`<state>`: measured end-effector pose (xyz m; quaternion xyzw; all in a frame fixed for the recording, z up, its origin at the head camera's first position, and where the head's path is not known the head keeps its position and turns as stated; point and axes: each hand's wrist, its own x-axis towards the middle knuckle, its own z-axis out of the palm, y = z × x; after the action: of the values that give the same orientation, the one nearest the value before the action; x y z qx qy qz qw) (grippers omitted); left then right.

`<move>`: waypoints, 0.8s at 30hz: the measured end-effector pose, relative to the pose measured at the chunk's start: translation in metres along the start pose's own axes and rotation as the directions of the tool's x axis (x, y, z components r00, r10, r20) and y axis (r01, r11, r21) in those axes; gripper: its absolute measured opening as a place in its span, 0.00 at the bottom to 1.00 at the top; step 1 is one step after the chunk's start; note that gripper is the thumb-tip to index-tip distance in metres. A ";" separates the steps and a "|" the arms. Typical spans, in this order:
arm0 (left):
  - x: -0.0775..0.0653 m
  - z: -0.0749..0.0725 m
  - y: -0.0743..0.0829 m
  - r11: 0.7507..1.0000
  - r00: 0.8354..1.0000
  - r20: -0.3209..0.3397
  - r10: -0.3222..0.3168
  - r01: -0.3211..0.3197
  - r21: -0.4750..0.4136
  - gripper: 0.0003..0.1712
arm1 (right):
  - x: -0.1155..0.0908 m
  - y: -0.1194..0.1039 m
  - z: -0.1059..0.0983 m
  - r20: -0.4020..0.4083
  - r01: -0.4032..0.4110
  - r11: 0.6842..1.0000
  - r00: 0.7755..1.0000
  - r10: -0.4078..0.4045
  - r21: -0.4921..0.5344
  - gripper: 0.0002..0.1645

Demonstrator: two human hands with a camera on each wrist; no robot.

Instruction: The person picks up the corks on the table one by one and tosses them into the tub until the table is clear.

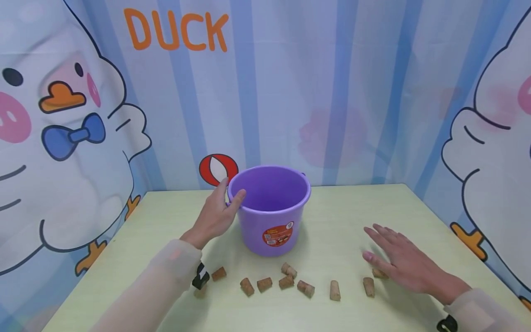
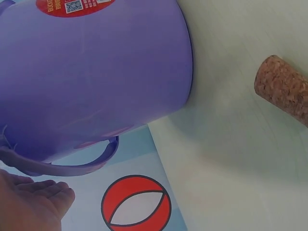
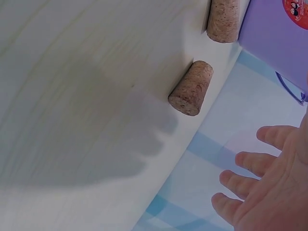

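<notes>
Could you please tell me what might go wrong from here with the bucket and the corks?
The loose corks lie on their sides, so a light brush could set them rolling. The right hand partly hides one cork in the head view, so that one might be knocked or missed. The left hand is at the rim of the purple bucket; a nudge there could slide the bucket into the corks.

Pale table (image 1: 340, 216) — purple bucket (image 1: 253, 230), scattered corks (image 1: 264, 284) on top
</notes>
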<state>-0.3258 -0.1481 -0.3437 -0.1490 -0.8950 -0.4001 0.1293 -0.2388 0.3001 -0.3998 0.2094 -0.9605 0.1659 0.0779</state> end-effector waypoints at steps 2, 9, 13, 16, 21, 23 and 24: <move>0.002 0.002 0.001 0.999 1.000 -0.003 0.018 -0.018 -0.027 0.47 | 0.000 -0.001 0.000 -0.002 0.001 1.000 1.000 -0.001 0.002 0.42; 0.002 0.008 0.004 0.998 1.000 0.010 0.000 0.000 -0.066 0.48 | -0.001 -0.002 0.001 -0.001 -0.009 1.000 1.000 0.009 -0.003 0.42; 0.002 0.009 0.003 0.997 0.999 0.026 -0.043 0.045 -0.061 0.52 | 0.000 -0.003 0.002 0.000 -0.010 1.000 1.000 0.010 -0.004 0.42; 0.003 0.010 0.003 0.996 0.997 0.036 -0.062 0.064 -0.067 0.51 | -0.001 -0.003 0.003 0.001 -0.012 1.000 1.000 0.012 0.002 0.42; 0.004 0.013 0.006 0.995 0.996 0.040 -0.074 0.077 -0.067 0.49 | 0.000 -0.004 0.003 0.004 -0.014 1.000 1.000 0.014 0.012 0.43; 0.005 0.013 0.007 0.994 0.997 0.040 -0.071 0.073 -0.075 0.48 | 0.000 -0.005 0.004 0.005 -0.013 1.000 1.000 0.013 0.012 0.43; 0.005 0.014 0.008 0.994 0.997 0.040 -0.070 0.073 -0.081 0.47 | 0.000 -0.005 0.004 0.006 -0.012 1.000 1.000 0.012 0.012 0.43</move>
<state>-0.3291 -0.1321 -0.3455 -0.1293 -0.8848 -0.4381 0.0920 -0.2373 0.2947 -0.4017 0.2047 -0.9609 0.1716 0.0730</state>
